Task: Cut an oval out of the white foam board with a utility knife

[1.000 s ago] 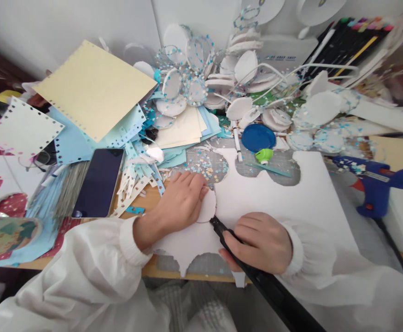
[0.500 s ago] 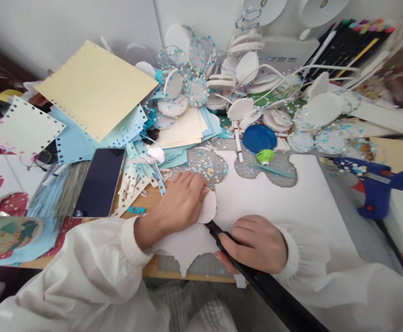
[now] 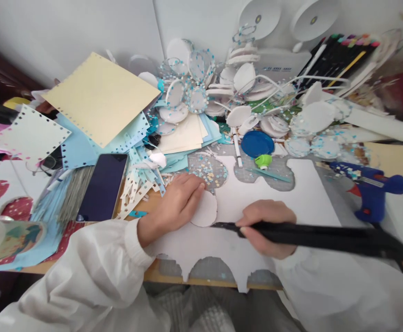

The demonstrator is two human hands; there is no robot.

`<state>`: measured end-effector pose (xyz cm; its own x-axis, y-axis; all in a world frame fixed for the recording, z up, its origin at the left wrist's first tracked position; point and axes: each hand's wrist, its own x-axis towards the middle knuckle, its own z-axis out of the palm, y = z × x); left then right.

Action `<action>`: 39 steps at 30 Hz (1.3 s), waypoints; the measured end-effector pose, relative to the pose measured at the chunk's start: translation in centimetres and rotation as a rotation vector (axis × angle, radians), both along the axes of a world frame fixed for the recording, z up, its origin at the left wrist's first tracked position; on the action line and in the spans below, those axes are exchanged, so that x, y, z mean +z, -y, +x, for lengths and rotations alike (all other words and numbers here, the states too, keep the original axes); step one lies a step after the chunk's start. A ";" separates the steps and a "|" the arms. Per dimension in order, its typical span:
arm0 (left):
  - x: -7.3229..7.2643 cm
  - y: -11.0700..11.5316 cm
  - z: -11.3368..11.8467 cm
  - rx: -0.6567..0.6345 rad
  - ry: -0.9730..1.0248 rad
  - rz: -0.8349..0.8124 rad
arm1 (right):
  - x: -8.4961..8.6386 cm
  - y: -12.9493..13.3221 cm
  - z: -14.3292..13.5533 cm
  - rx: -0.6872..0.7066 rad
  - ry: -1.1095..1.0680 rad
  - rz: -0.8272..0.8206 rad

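White foam sheet (image 3: 273, 193) is laid flat on the desk near the front edge, with scalloped cut-outs along its near and far sides. Round template (image 3: 204, 209), a white disc, is pressed onto the sheet by the left hand (image 3: 177, 203), fingers flat and extended over its left part, palm down, not closed round anything. Black cutting tool (image 3: 312, 234) is gripped by the right hand (image 3: 265, 226), fingers curled shut round the shaft; the tool is held nearly level, tip touching the sheet just below the disc's lower edge, handle running out to the right. Both arms are covered by white sleeves (image 3: 94, 272).

Phone (image 3: 102, 186) is lying screen up, dark, to the left of the left hand, well apart from the sheet. Punched paper strips (image 3: 137, 177) are heaped between phone and hand. Yellow sheet (image 3: 101, 97) with punched edge is propped on a stack of pale blue paper at the back left. Pile of white discs (image 3: 222, 87) with blue-flecked rims is stacked at the back centre. Blue lid (image 3: 256, 144) and green cap (image 3: 263, 161) are seen just beyond the foam sheet. Blue glue gun (image 3: 370, 189) is resting to the right, near the sheet's right edge. Marker set (image 3: 339, 53) is leaning at the back right.
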<state>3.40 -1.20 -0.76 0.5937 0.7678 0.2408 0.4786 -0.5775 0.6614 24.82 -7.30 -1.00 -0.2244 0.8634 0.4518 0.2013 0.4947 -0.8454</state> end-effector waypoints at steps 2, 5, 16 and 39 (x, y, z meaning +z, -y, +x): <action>0.1 0.0 -0.1 0.017 0.051 -0.003 | 0.0 -0.6 0.8 -0.076 -0.097 -0.141; 0.2 0.4 -0.3 0.060 0.120 -0.009 | -0.2 -1.8 1.6 -0.157 -0.261 -0.273; 2.6 -1.0 -2.3 -0.067 0.145 -0.006 | -0.1 -3.2 2.0 -0.094 -0.707 -0.621; 0.0 -0.4 -1.0 -0.349 -0.226 0.277 | -0.2 -3.2 2.2 -0.037 -0.682 -0.569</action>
<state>2.38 -0.77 -0.74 0.8649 0.4389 0.2436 0.3386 -0.8684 0.3623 27.02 -4.12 -1.22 -0.0305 0.9993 -0.0231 -0.4282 -0.0339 -0.9031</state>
